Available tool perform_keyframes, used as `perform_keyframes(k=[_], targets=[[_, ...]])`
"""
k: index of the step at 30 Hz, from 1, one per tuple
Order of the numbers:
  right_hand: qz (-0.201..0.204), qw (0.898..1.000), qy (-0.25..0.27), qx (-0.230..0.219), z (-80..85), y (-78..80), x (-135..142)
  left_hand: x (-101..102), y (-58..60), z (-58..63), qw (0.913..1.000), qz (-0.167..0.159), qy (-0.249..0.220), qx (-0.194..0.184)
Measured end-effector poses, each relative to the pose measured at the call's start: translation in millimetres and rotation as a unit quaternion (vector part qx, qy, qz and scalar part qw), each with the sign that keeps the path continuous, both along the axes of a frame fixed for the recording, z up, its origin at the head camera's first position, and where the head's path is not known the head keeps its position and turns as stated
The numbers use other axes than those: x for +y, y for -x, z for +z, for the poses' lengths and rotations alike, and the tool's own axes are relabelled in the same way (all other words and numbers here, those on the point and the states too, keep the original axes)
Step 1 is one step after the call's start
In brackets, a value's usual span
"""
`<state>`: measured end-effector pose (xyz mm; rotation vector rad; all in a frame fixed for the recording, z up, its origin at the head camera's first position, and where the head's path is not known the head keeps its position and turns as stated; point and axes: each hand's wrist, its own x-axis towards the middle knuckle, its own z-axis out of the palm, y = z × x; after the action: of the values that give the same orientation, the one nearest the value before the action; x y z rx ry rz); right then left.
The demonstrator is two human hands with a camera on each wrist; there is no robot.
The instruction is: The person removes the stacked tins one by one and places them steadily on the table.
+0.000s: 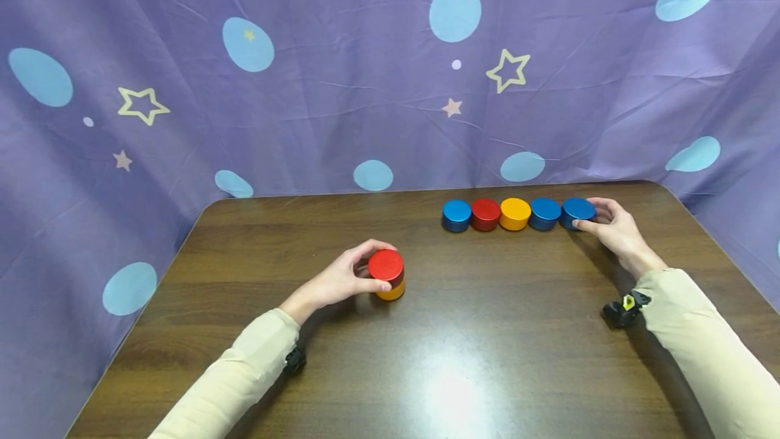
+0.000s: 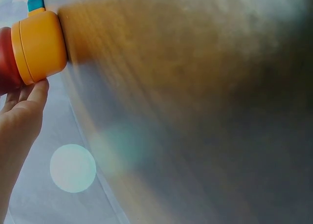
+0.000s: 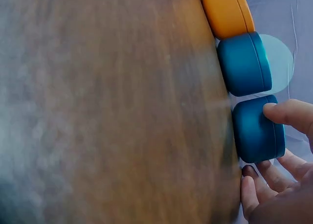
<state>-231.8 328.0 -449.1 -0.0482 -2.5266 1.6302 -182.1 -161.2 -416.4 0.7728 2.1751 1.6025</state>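
Near the middle of the table, my left hand (image 1: 339, 281) holds a red round tin (image 1: 386, 265) between thumb and fingers. The red tin sits on an orange tin (image 1: 391, 291); in the left wrist view fingertips touch the lower side of this orange tin (image 2: 43, 47). At the back right, my right hand (image 1: 621, 234) grips the blue tin (image 1: 577, 213) at the right end of a row. In the right wrist view the thumb presses on that blue tin (image 3: 255, 131), with a narrow gap to the neighbouring blue tin (image 3: 243, 65).
Leftward along the row stand a blue tin (image 1: 545, 214), a yellow-orange tin (image 1: 514, 214), a red tin (image 1: 485, 215) and another blue tin (image 1: 456, 216). The wooden table (image 1: 487, 330) ends just behind them at a purple patterned curtain (image 1: 329, 73).
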Motion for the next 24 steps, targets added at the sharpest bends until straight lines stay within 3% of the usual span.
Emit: perform_keyframes(k=[13,24], targets=[[0.023,0.999,0.033,0.010,-1.7,0.1,-0.3,1.4,-0.9,-2.0,0.9999,0.003,-0.009,0.006],[0.040,0.999,0.026,-0.002,-3.9,2.0,1.6,1.5,-2.3,0.3,1.0000,0.001,0.001,-0.004]])
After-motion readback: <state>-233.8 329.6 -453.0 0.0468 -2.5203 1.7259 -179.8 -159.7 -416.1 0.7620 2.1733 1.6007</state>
